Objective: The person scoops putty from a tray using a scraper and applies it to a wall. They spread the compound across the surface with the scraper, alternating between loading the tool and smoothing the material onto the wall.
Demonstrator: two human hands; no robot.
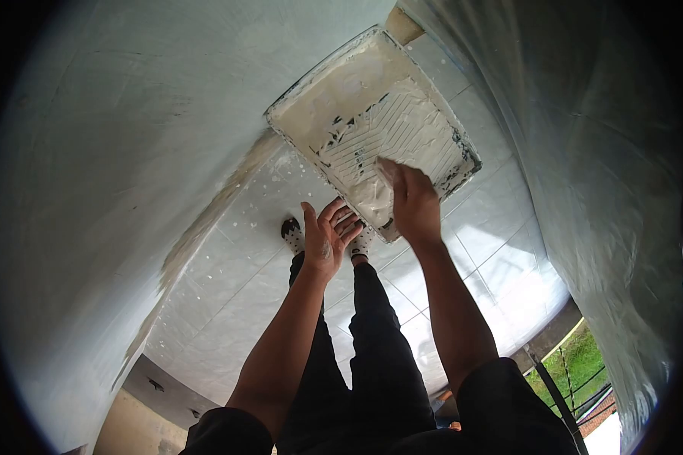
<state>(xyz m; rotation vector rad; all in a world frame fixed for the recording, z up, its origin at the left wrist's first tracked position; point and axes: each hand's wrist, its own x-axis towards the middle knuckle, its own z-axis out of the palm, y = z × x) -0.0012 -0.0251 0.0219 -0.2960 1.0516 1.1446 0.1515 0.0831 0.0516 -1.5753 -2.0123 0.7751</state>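
A paint tray with a ribbed slope, coated in thick cream-white paint, lies tilted in the upper middle of the view. Over its lower part is my right hand, fingers closed round a small pale thing at the paint; I cannot make out what it is. Thick paint is heaped just left of those fingers. My left hand is beside the tray's lower left edge, palm up and fingers spread, with a whitish smear on the palm. It holds nothing.
My feet in spotted socks stand on the tiled floor, which has white paint drops. A pale wall rises at the left. Translucent plastic sheeting hangs at the right. Grass and a dark railing show at the lower right.
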